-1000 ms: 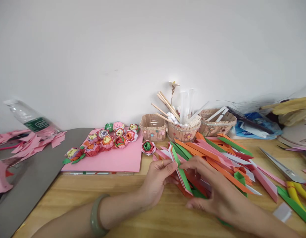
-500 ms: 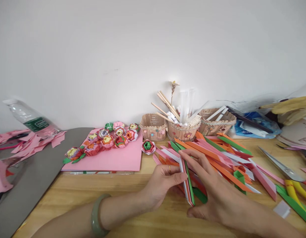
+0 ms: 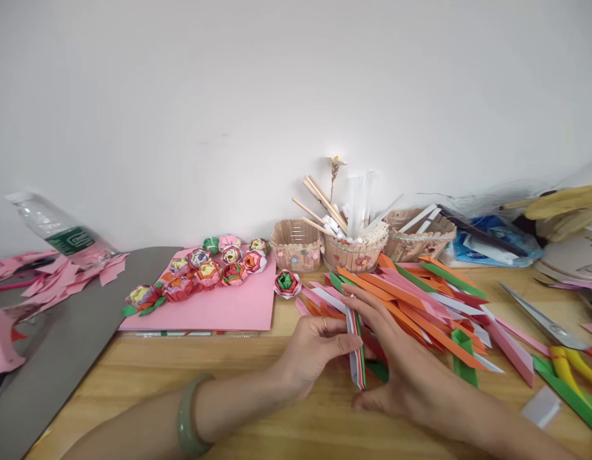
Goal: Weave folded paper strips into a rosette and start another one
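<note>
1. Two hands busy: L hand (image 3: 312, 358) & R hand (image 3: 404, 348), both at one paper stack (image 3: 357, 369), which is in front of mid basket (image 3: 357, 257), on wearer's side.
2. L hand: clamped on stack, thumb across it, other fingers partly hidden. Ring (image 3: 325, 324) on a finger, green bangle (image 3: 193, 415) on wrist.
3. R hand: spread round stack, fingertips by far end, thumb by near end; can't tell if it grips.
4. Stack: long, narrow, white side w/ red & green edges; can't tell if it touches desk (image 3: 204, 383).
5. Pile (image 3: 415, 300) of folded strips, orange/pink/green/white: front-right of mid basket, partly hidden by R hand.
6. Mid basket: sticks (image 3: 328, 203) etc. in it. L basket (image 3: 296, 246) just left of it, R basket (image 3: 423, 243) just right.
7. Single flower (image 3: 287, 283): front-left of mid basket. Further left, pink sheet (image 3: 224, 313) w/ several paper flowers (image 3: 208, 275).
8. Scissors (image 3: 559, 329), yellow handles: well right of mid basket, nearer wearer.
9. Bottle (image 3: 61, 230), green label: far left of mid basket, pink scraps (image 3: 66, 275) by it, grey mat (image 3: 85, 332) below.
</note>
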A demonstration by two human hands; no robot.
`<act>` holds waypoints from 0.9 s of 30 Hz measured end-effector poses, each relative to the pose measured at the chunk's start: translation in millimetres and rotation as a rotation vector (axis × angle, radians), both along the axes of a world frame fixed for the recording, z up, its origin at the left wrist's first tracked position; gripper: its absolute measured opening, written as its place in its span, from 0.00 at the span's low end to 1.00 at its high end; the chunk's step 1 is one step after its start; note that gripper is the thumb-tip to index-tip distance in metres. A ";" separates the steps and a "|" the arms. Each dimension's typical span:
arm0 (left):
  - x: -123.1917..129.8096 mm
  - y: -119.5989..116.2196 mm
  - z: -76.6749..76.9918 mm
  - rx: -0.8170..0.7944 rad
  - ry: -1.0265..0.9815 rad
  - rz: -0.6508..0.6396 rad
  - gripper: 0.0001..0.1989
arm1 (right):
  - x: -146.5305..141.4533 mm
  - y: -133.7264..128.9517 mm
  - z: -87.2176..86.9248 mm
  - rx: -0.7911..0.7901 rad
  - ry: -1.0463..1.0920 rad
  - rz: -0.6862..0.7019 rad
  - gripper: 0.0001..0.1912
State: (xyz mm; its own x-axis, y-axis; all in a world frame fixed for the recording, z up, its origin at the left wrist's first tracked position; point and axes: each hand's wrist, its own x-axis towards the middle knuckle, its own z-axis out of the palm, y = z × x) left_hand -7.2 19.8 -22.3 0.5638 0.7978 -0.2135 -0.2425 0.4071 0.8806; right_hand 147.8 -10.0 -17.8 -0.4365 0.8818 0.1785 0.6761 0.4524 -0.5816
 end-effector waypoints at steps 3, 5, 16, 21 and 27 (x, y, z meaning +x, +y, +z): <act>-1.0 -0.4 1.3 0.115 0.044 -0.044 0.14 | -3.6 -0.9 -4.1 0.069 -0.050 -0.057 0.51; -1.7 -1.5 3.4 0.213 0.059 -0.072 0.14 | -5.4 -2.3 -7.8 0.163 -0.062 -0.091 0.46; -2.8 -2.9 3.7 0.302 0.146 -0.041 0.17 | 15.3 2.8 16.8 0.084 0.143 0.008 0.23; -3.6 -5.5 8.2 0.278 0.109 -0.062 0.17 | 16.6 7.1 11.3 0.325 0.062 -0.041 0.19; -4.3 -9.1 14.3 0.331 0.124 -0.098 0.17 | 18.7 3.6 3.6 0.421 0.022 0.005 0.18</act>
State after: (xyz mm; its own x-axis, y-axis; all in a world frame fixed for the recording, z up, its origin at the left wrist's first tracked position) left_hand -11.5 10.7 -8.0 0.6266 0.7789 -0.0245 -0.0993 0.1110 0.9889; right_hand 166.5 -6.4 -14.2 -0.4327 0.7279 0.5318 0.6630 0.6567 -0.3594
